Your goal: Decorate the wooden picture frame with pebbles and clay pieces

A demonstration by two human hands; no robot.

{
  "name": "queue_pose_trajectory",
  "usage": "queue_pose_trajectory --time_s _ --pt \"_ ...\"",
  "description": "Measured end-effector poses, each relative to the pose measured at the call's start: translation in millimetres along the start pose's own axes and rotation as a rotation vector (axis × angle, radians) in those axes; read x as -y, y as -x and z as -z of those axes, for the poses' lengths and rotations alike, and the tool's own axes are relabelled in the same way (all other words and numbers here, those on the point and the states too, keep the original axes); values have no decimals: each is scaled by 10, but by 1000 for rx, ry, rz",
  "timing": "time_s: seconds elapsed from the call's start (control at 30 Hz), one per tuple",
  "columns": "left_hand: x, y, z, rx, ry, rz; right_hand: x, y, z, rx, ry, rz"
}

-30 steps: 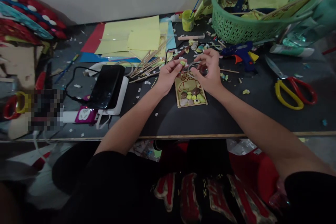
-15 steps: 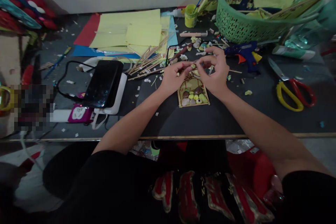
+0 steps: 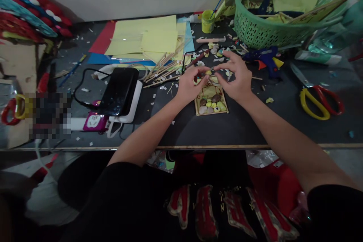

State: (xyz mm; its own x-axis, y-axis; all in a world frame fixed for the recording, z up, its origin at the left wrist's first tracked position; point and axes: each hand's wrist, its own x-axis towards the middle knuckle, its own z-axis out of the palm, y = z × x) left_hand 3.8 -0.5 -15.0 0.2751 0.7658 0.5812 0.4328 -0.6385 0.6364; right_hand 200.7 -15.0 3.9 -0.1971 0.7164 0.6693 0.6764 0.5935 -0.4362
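Note:
My left hand [image 3: 189, 83] and my right hand [image 3: 237, 76] meet above a small craft panel [image 3: 211, 100] with a stick frame that lies on the dark table [image 3: 215, 130]. Both hands pinch a small yellow-green piece [image 3: 208, 72] between their fingertips, just over the panel's upper edge. The panel bears a drawn tree and a row of brown, white and yellow-green pebbles along its lower edge. My right hand's other fingers are curled, and whether they hold anything else is hidden.
Left of the hands lie a black phone [image 3: 119, 90] on a white power bank, cables and a bundle of thin sticks [image 3: 163, 69]. Coloured paper sheets [image 3: 147, 39] lie behind. A green basket [image 3: 272, 26], blue glue gun [image 3: 262, 58] and scissors [image 3: 319, 96] stand right.
My hands have come together over the panel's top; a second ago they were apart, the right one holding a ring-like object, which I no longer see. The view shifted slightly.

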Motion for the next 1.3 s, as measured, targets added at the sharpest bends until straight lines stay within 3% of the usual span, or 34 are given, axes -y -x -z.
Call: queue_pose_trajectory --time_s 0.17,0.97,1.3 --pt "12 2 -1 40 3 -31 32 40 -41 -23 -21 0" --pt "-44 -2 8 23 42 42 21 70 -60 22 -14 23" --pt "15 7 4 12 33 56 -71 21 14 -23 86 -69"
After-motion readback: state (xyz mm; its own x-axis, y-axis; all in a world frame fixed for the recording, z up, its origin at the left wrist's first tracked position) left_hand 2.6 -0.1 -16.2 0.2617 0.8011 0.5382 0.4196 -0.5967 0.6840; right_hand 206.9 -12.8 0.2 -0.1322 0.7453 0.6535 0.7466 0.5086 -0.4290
